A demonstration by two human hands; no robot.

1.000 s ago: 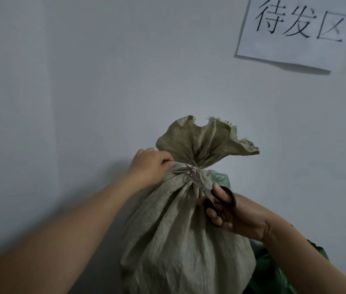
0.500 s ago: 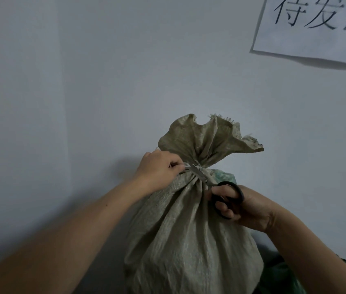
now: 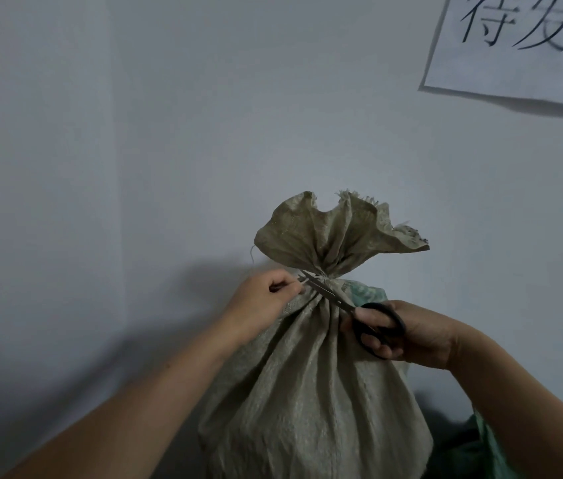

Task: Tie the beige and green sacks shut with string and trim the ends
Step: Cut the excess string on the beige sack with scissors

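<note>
Item one, nearest me: beige sack [image 3: 307, 392], upright at centre, its neck gathered.

Item two: right hand [image 3: 421, 335] at the sack's right shoulder, thumb and fingers curled through the black handles of the scissors [image 3: 359, 311]. The blades reach up and left to the neck, tips slightly parted.

Item three: left hand [image 3: 259, 302], fingertips pinching the string [image 3: 322, 276] end at the blade tips.

Item four: green sack [image 3: 369, 292], behind the beige one, on the right.

Farthest: grey wall [image 3: 169, 133], with a paper sign [image 3: 515, 63] at upper right.

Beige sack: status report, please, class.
Left hand pinches string end. Right hand grips scissors, blades at the tied neck. Beige sack cinched shut. Green sack behind, not in the way.
</note>
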